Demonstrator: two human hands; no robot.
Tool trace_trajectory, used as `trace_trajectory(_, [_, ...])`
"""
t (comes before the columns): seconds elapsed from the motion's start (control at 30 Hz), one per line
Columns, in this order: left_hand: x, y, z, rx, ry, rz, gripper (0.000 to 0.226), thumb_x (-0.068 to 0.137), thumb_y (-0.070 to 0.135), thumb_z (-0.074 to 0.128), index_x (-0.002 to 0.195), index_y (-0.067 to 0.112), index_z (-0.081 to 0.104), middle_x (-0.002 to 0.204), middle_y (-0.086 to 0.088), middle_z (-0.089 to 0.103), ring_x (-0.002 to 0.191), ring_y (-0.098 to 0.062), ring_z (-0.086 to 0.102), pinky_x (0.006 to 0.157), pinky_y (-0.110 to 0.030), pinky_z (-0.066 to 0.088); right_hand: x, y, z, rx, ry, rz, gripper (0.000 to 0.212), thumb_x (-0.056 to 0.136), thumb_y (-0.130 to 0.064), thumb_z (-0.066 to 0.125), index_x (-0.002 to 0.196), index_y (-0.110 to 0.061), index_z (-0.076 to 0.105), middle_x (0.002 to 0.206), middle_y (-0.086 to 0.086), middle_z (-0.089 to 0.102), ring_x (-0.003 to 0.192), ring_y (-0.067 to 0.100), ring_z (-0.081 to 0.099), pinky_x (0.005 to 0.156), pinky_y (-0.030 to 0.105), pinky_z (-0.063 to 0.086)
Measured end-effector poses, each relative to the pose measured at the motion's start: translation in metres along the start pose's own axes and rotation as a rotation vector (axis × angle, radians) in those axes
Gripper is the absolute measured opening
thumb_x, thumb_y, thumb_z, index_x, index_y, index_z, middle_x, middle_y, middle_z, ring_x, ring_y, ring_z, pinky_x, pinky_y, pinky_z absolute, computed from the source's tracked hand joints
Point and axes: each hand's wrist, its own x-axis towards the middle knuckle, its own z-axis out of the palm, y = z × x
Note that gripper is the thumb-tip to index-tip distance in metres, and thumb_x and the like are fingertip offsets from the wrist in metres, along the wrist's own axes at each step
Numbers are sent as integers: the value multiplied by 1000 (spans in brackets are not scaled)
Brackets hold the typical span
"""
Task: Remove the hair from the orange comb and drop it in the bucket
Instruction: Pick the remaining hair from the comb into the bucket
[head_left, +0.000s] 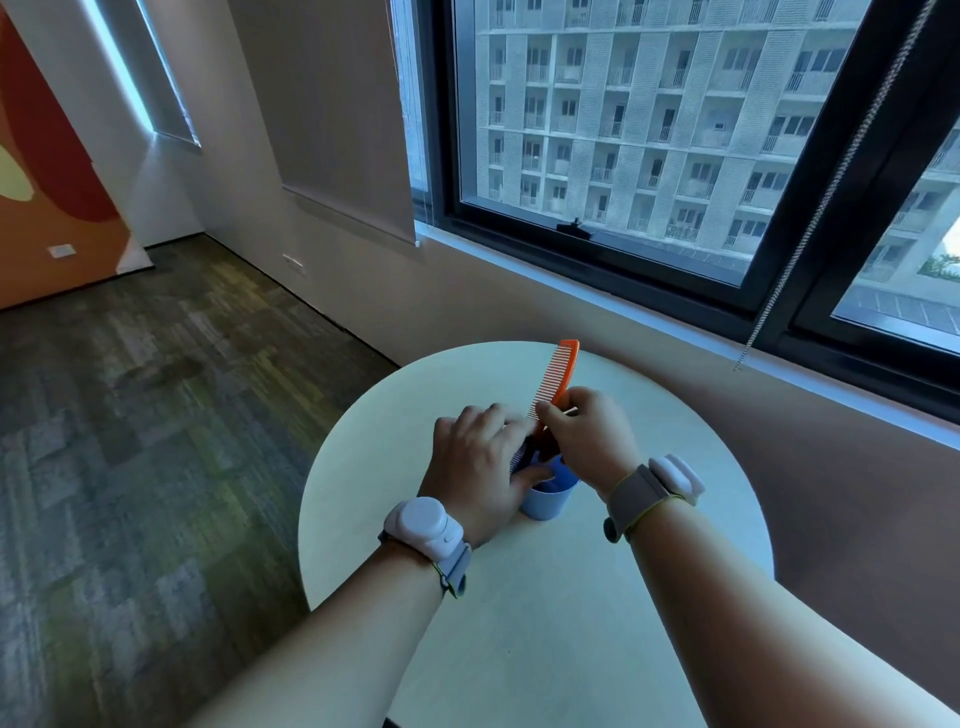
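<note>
An orange comb (560, 373) stands tilted over the round table, its teeth facing left. My left hand (480, 462) grips the comb's lower part, where dark hair (535, 448) sits among the teeth. My right hand (589, 436) is curled beside the comb and pinches a thin pale stick (567, 412) against the teeth. A small blue bucket (548, 499) stands on the table directly below both hands; its rim is partly hidden by them.
The round pale table (519, 597) stands beside a wall with a window sill (675, 332). A blind cord (748, 343) hangs at the right. Carpeted floor (156, 415) lies to the left.
</note>
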Motion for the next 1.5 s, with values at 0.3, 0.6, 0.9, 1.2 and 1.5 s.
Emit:
trace_trajectory(0.3, [-3, -5, 8, -181, 98, -62, 22, 91, 32, 57, 99, 22, 75, 83, 0, 68, 72, -24, 62, 62, -32, 51, -3, -10, -1, 80, -34, 25, 24, 86, -13, 53, 70, 1, 63, 57, 10, 70, 52, 22, 67, 54, 30, 51])
trace_trajectory(0.6, [1, -6, 6, -201, 68, -102, 19, 92, 29, 53, 86, 19, 68, 82, 0, 63, 67, -30, 60, 61, -37, 50, -3, -7, 5, 169, -37, 70, 26, 80, -27, 52, 70, -4, 57, 65, 11, 51, 61, 24, 48, 57, 50, 50])
trace_trajectory(0.9, [4, 0, -1, -639, 2, -409, 12, 96, 12, 57, 88, 20, 59, 82, 6, 63, 73, -12, 59, 66, -22, 45, -1, 0, -2, 842, -228, 74, 35, 84, -8, 74, 109, -15, 51, 80, 5, 66, 69, 17, 65, 65, 36, 52])
trace_trajectory(1.2, [0, -7, -4, -343, 137, -33, 28, 87, 23, 72, 114, 20, 73, 105, 3, 67, 94, -16, 61, 79, -27, 50, 0, 5, 6, 641, -98, 28, 14, 89, -13, 71, 89, 0, 65, 75, 12, 64, 62, 23, 59, 60, 32, 51])
trace_trajectory(1.5, [-8, -12, 5, -47, 124, 138, 10, 87, 15, 64, 89, 19, 73, 86, 2, 66, 81, -23, 58, 67, -38, 46, 1, 5, 8, 378, 18, 9, 16, 87, -16, 74, 85, -1, 67, 74, 11, 69, 57, 17, 64, 58, 33, 56])
